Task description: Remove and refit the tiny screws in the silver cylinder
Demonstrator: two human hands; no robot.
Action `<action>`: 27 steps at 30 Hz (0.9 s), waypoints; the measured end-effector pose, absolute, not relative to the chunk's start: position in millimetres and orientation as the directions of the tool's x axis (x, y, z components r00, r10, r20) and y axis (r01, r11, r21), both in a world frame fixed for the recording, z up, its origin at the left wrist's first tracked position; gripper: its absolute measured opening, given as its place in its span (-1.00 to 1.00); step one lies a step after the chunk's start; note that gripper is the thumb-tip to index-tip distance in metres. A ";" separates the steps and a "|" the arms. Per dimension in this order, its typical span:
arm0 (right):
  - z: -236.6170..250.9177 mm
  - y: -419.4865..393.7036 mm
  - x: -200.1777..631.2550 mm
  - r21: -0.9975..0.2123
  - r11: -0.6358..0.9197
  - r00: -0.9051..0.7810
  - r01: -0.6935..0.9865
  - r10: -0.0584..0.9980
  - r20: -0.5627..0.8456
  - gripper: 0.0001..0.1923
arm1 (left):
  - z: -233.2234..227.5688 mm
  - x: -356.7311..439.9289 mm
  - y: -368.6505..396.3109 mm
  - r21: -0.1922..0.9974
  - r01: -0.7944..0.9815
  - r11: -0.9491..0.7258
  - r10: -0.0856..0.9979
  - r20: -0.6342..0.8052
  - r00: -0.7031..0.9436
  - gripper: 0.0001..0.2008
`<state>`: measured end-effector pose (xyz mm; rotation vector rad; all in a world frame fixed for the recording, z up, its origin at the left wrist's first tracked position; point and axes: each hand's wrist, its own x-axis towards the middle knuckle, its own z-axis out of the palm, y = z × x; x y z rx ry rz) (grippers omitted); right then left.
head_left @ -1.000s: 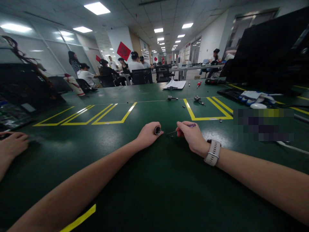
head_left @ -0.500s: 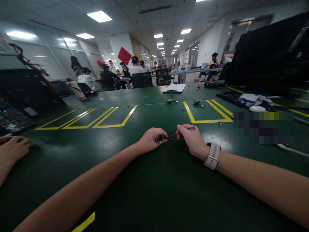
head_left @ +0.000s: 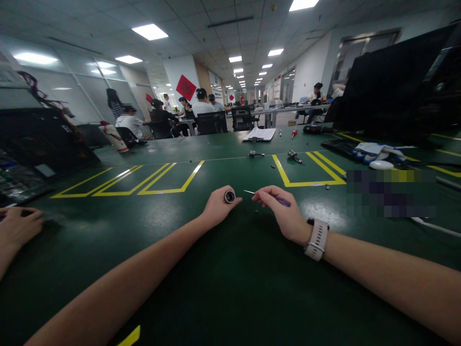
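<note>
My left hand (head_left: 217, 207) rests on the green table (head_left: 230, 278) and grips a small round metal ring part (head_left: 229, 196), its opening facing me. My right hand (head_left: 284, 214), with a white watch on the wrist, pinches a thin screwdriver with a purple handle (head_left: 277, 200); its metal tip points left and ends a short way from the ring. A tiny dark screw (head_left: 256, 210) lies on the table between the two hands.
Yellow tape boxes mark the table. Small metal parts (head_left: 294, 155), a clipboard with paper (head_left: 260, 134), a red screwdriver and gloves (head_left: 374, 152) lie farther back. Another person's hand (head_left: 18, 226) rests at the left edge. Black equipment stands left and right; people sit behind.
Half a second ago the screwdriver tip was at the ring. Now my right hand has drawn it back and lifted the tip clear, and my left hand has turned the ring upward.
</note>
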<state>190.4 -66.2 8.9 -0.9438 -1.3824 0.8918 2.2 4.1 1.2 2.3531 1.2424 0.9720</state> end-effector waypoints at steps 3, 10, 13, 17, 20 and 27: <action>11.9 -69.5 189.5 -0.915 0.399 -0.101 0.057 0.914 0.392 -0.84 | 2.1 3.0 2.5 0.547 0.608 -0.576 0.817 0.413 0.403 -0.78; 10.7 -68.9 188.0 -0.908 0.410 -0.173 0.086 0.904 0.392 -0.87 | 0.2 3.4 3.9 0.530 0.616 -0.583 0.811 0.424 0.403 -0.80; 14.0 -72.0 186.1 -0.902 0.418 -0.217 0.106 0.895 0.389 -0.88 | -0.2 3.0 3.9 0.520 0.613 -0.595 0.802 0.429 0.415 -0.81; 15.2 -73.2 183.9 -0.887 0.439 -0.245 0.145 0.884 0.398 -0.89 | 1.9 3.4 1.4 0.498 0.605 -0.621 0.783 0.431 0.449 -0.84; 13.0 -71.8 183.3 -0.878 0.448 -0.240 0.169 0.882 0.404 -0.89 | 4.6 4.6 -1.3 0.477 0.594 -0.648 0.762 0.426 0.488 -0.87; 14.8 -72.6 184.0 -0.877 0.455 -0.282 0.153 0.871 0.402 -0.88 | 6.3 5.0 -3.8 0.443 0.588 -0.677 0.736 0.414 0.536 -0.86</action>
